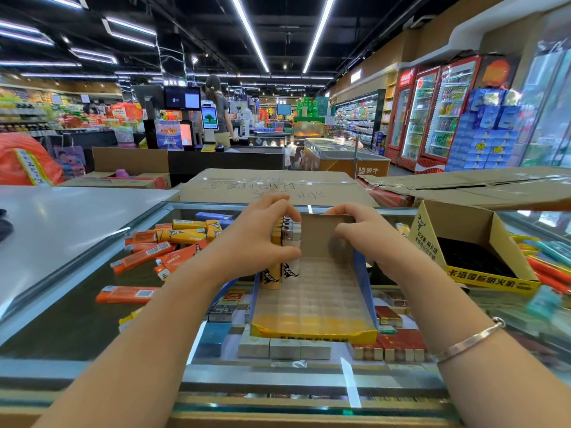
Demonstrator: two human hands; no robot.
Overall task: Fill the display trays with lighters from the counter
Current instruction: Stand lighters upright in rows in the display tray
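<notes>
A cardboard display tray point(315, 330) with a yellow front and blue sides lies on the glass counter in front of me, its clear slot grid mostly bare. My left hand point(262, 239) grips a bundle of upright lighters point(290, 257), white and yellow, standing at the tray's back left corner. My right hand point(361, 233) holds the tray's back right wall, fingers curled over its top edge. Several loose orange and yellow lighters point(167, 245) lie on the glass to the left.
A second yellow display box point(491, 279) with a dark insert stands at the right, more coloured lighters point(547, 267) beside it. Large cardboard boxes point(272, 186) sit behind the counter. Cigarette packs point(389, 316) show under the glass. A white countertop point(61, 217) lies to the left.
</notes>
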